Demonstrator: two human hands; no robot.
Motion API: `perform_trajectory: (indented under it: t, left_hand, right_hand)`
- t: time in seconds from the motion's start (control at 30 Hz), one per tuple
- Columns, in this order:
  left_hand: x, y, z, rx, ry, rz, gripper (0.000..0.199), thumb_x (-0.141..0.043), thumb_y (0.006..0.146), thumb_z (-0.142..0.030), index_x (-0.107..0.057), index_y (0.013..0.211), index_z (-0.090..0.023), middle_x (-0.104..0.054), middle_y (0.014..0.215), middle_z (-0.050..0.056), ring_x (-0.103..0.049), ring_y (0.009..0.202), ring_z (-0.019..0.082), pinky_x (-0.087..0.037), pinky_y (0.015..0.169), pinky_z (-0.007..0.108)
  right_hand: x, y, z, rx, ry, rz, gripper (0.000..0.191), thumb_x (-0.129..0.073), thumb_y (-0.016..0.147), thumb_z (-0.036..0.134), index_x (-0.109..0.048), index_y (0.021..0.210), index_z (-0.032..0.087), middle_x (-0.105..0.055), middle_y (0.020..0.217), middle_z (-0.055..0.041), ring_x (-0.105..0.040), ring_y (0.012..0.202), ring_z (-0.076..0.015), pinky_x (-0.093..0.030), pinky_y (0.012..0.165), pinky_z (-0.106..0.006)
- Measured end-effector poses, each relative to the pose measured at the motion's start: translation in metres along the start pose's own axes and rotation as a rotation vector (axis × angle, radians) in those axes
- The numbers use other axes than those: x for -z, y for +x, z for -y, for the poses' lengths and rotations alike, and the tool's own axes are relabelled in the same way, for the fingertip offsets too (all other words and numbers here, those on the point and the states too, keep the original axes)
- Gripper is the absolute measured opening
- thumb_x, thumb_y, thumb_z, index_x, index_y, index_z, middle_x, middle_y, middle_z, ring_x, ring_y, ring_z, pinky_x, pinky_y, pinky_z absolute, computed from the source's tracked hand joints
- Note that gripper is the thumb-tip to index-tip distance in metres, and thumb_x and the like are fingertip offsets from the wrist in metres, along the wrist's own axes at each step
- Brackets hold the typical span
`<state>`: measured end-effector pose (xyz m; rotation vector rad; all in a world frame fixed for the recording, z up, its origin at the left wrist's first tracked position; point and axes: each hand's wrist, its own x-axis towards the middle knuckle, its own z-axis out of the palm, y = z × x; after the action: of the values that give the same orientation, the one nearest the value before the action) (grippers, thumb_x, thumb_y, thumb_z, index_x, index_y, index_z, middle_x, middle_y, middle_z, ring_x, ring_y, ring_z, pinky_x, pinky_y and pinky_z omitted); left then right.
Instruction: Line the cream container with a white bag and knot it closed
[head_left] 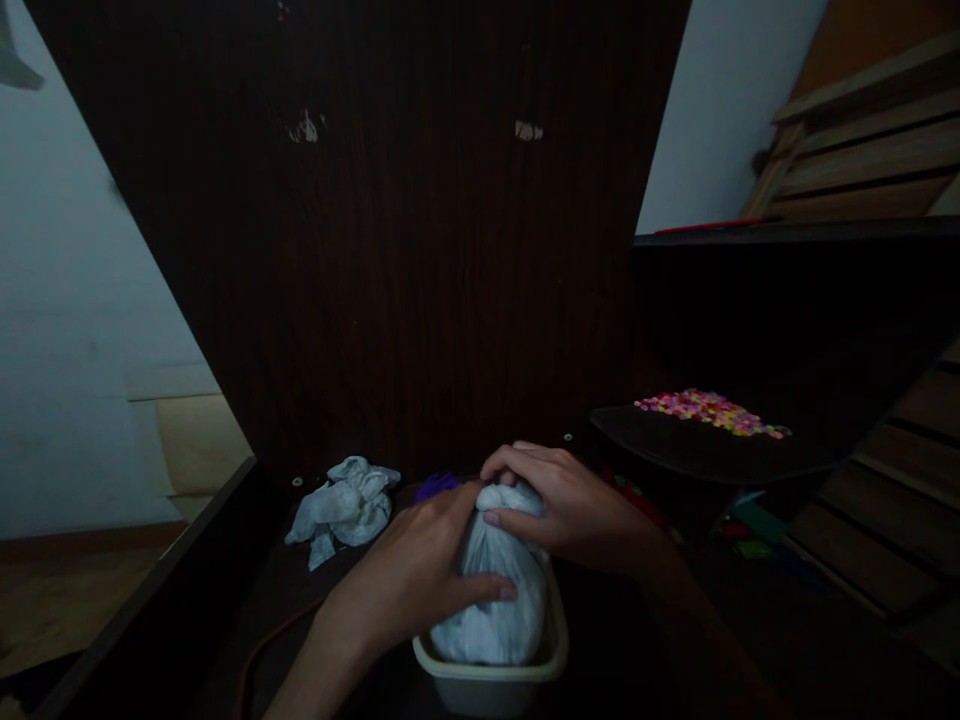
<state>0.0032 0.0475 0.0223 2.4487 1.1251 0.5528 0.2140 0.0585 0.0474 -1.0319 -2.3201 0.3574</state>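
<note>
A full, pale plastic bag (495, 625) sits in a cream-coloured container (491, 673) at the bottom centre. Its top is gathered into a twisted knot or roll. My right hand (559, 505) grips that gathered top, with the thumb on the near side and the fingers curled over it. My left hand (431, 560) is wrapped around the bag's left side, its thumb lying across the front. What the bag contains is hidden.
A crumpled pale bag (349, 507) lies on the left, beside a purple item (436, 487). Small pink and yellow pieces (709, 411) lie on a dark shelf (675, 447) at right. A dark upright panel (435, 250) stands behind. An orange-brown cord (262, 640) runs at lower left.
</note>
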Motion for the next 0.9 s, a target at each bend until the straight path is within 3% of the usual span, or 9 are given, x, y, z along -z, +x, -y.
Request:
perform_trajectory:
  t: [0.17, 0.27, 0.4, 0.5, 0.6, 0.77, 0.9]
  left_hand:
    - [-0.001, 0.000, 0.003, -0.019, 0.015, 0.026, 0.071, -0.087, 0.074, -0.045, -0.054, 0.134, -0.026, -0.063, 0.135, 0.010, -0.062, 0.122, 0.032, -0.050, 0.100, 0.042]
    - [0.007, 0.000, 0.005, -0.075, -0.016, 0.015, 0.049, -0.078, 0.084, -0.044, -0.059, 0.127, -0.028, -0.067, 0.127, 0.006, -0.064, 0.117, 0.027, -0.050, 0.097, 0.036]
    - [0.011, 0.002, 0.010, -0.106, 0.034, -0.016, 0.022, -0.072, 0.091, -0.033, -0.064, 0.110, -0.025, -0.069, 0.109, 0.001, -0.067, 0.099, 0.021, -0.049, 0.086, 0.030]
    - [0.009, 0.005, 0.012, -0.105, 0.074, 0.011, 0.013, -0.071, 0.091, -0.030, -0.064, 0.099, -0.022, -0.069, 0.098, 0.000, -0.066, 0.089, 0.019, -0.047, 0.078, 0.028]
    - [0.009, 0.006, 0.011, -0.113, 0.070, -0.039, 0.019, -0.072, 0.089, -0.036, -0.064, 0.097, -0.020, -0.069, 0.094, 0.001, -0.064, 0.084, 0.019, -0.045, 0.073, 0.027]
    - [0.017, 0.005, 0.012, -0.064, -0.044, -0.058, 0.011, -0.067, 0.089, -0.027, -0.067, 0.095, -0.018, -0.068, 0.081, -0.002, -0.062, 0.072, 0.014, -0.043, 0.066, 0.023]
    - [0.021, 0.006, 0.018, -0.040, -0.104, -0.057, 0.018, -0.066, 0.090, -0.032, -0.068, 0.084, -0.015, -0.062, 0.069, -0.004, -0.055, 0.063, 0.011, -0.037, 0.058, 0.021]
  right_hand:
    - [-0.001, 0.001, -0.005, -0.042, 0.029, 0.125, 0.030, -0.074, 0.084, 0.026, -0.063, 0.112, 0.024, -0.067, 0.098, 0.0010, -0.063, 0.096, -0.0179, -0.045, 0.083, -0.028]
    - [-0.001, 0.002, -0.008, -0.047, 0.067, 0.162, 0.038, -0.078, 0.081, 0.025, -0.062, 0.116, 0.024, -0.066, 0.094, 0.0026, -0.064, 0.091, -0.0166, -0.045, 0.077, -0.026]
    - [0.000, 0.002, -0.012, 0.020, 0.149, 0.165, 0.043, -0.073, 0.084, 0.015, -0.059, 0.123, 0.024, -0.068, 0.096, 0.0025, -0.065, 0.093, -0.0158, -0.048, 0.082, -0.027]
    - [-0.002, 0.002, -0.012, 0.088, 0.145, 0.091, 0.042, -0.068, 0.085, 0.008, -0.059, 0.123, 0.022, -0.068, 0.100, 0.0006, -0.065, 0.094, -0.0151, -0.049, 0.083, -0.027]
    - [-0.006, 0.004, -0.010, 0.151, 0.129, -0.008, 0.039, -0.067, 0.086, 0.007, -0.059, 0.122, 0.020, -0.068, 0.104, -0.0014, -0.065, 0.095, -0.0152, -0.050, 0.084, -0.027]
    - [-0.008, 0.005, -0.005, 0.252, 0.040, -0.122, 0.027, -0.062, 0.090, 0.007, -0.062, 0.116, 0.015, -0.068, 0.109, -0.0065, -0.063, 0.102, -0.0182, -0.049, 0.088, -0.030]
    - [-0.008, 0.001, 0.006, 0.306, -0.108, -0.192, 0.015, -0.062, 0.090, 0.006, -0.064, 0.102, 0.015, -0.067, 0.096, -0.0050, -0.060, 0.095, -0.0195, -0.044, 0.086, -0.033]
